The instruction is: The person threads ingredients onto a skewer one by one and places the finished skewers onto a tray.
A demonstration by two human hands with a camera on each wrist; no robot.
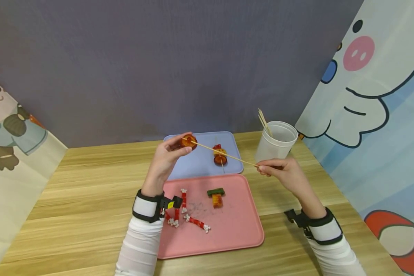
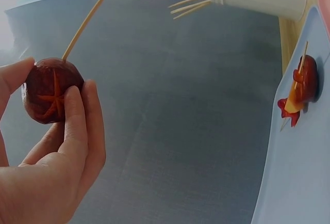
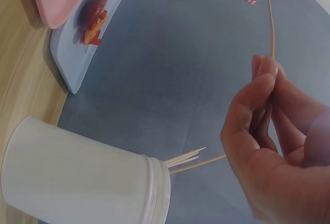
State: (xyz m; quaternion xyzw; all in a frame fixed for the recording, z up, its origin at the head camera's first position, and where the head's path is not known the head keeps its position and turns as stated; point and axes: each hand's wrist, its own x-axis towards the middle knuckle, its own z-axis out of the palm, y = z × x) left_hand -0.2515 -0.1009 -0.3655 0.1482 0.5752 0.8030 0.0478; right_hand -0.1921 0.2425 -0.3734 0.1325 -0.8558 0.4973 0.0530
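My left hand (image 1: 166, 155) holds a brown shiitake mushroom (image 2: 51, 91) with a star-shaped cut in its cap, above the blue tray. The thumb and fingers grip its edges. My right hand (image 1: 279, 170) pinches a thin bamboo skewer (image 1: 227, 155) near its right end. The skewer slants up leftward, and its far end meets the mushroom; in the head view, a short bit of it shows past the mushroom's middle. On the blue tray (image 1: 200, 168) lies a loaded skewer with a mushroom (image 1: 220, 160), a yellow piece and a red piece.
Nearer me is a pink tray (image 1: 234, 230) with several red sticks with white knobbed ends (image 1: 197, 223), a green piece (image 1: 216, 191) and an orange-brown block (image 1: 217, 201). A white tub (image 1: 274, 147) with several skewers stands at back right. A grey wall (image 1: 158, 69) rises behind.
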